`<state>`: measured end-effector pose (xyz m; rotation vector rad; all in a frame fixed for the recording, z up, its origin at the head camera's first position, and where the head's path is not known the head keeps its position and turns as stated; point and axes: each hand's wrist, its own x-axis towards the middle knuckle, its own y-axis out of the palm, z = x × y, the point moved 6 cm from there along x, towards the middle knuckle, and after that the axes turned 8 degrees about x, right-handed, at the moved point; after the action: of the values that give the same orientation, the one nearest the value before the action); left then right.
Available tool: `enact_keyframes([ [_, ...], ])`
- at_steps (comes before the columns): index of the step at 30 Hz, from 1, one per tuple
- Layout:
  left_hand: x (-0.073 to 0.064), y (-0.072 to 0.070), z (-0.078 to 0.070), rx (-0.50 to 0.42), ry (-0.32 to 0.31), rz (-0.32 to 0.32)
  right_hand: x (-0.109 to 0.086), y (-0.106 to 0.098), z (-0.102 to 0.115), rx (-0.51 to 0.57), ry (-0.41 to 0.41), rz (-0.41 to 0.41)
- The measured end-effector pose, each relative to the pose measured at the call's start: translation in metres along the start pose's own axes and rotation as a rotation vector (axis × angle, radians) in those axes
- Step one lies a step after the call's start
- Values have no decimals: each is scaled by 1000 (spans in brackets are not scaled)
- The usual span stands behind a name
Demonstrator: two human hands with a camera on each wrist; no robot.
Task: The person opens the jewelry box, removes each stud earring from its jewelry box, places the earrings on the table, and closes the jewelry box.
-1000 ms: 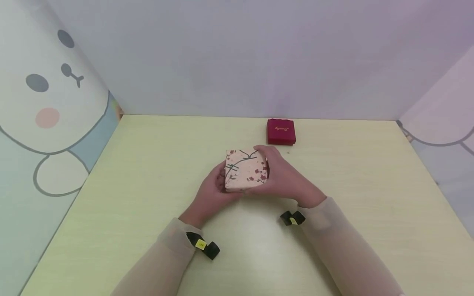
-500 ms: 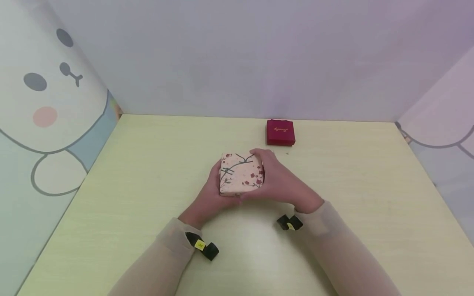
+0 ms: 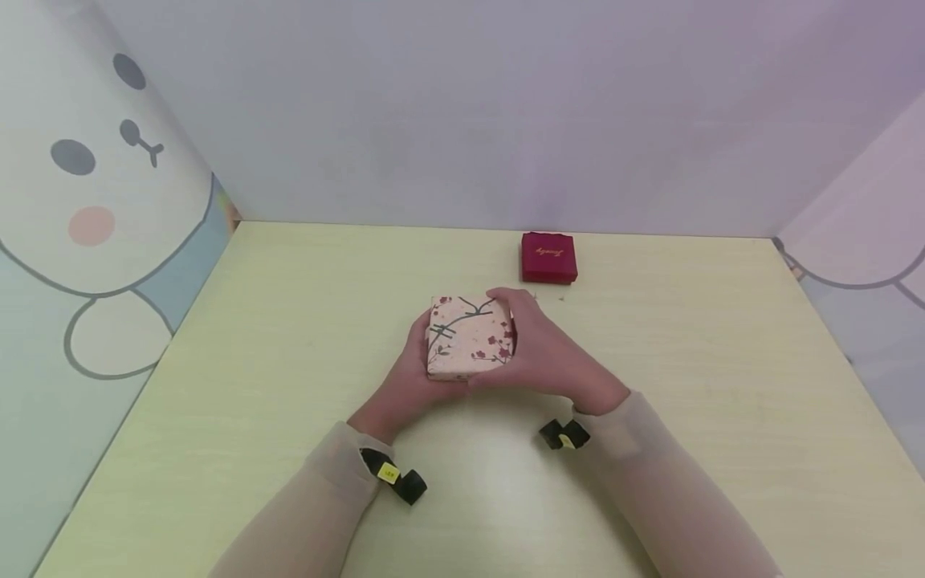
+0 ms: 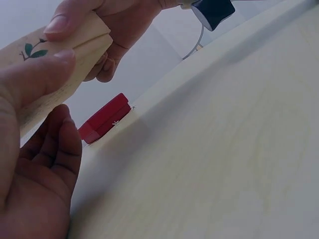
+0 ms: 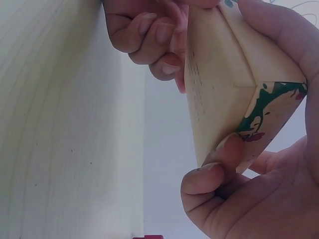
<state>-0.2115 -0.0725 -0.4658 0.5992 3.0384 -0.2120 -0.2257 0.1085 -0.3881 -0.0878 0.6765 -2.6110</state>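
A square cardboard box (image 3: 471,341) with a pale pink lid, dark branches and red blossoms is held above the table between both hands. My left hand (image 3: 412,377) grips its left side; in the left wrist view the thumb lies on the box's side. My right hand (image 3: 545,353) grips the right side, with some fingertips curled under the bottom edge in the right wrist view. A lid seam runs along the side of the box (image 5: 219,74), and it looks closed. Whatever is inside is hidden.
A small dark red jewelry box (image 3: 549,258) with gold lettering sits near the table's back edge. Two tiny star-shaped pieces (image 4: 116,123) lie in front of it. Walls border the pale wooden table (image 3: 289,321) at the back and sides.
Both hands have shifted slightly left and toward the person with the floral box, mostly in the first half second. The red jewelry box stays where it was.
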Motion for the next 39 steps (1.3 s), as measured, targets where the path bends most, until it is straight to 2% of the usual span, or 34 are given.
enact_keyframes([
  [13, 1, 2, 0, 69, -31, -3, 1, -4, -5, -14, 19, 17],
  [21, 0, 3, -3, 38, 6, 7, 0, -3, -4, -15, 36, 38],
  [27, -1, 2, -1, 60, -7, -1, 0, -3, -3, -11, 31, 37],
  [39, 0, 3, -3, 38, 7, 19, -1, -5, -1, 0, 11, 29],
])
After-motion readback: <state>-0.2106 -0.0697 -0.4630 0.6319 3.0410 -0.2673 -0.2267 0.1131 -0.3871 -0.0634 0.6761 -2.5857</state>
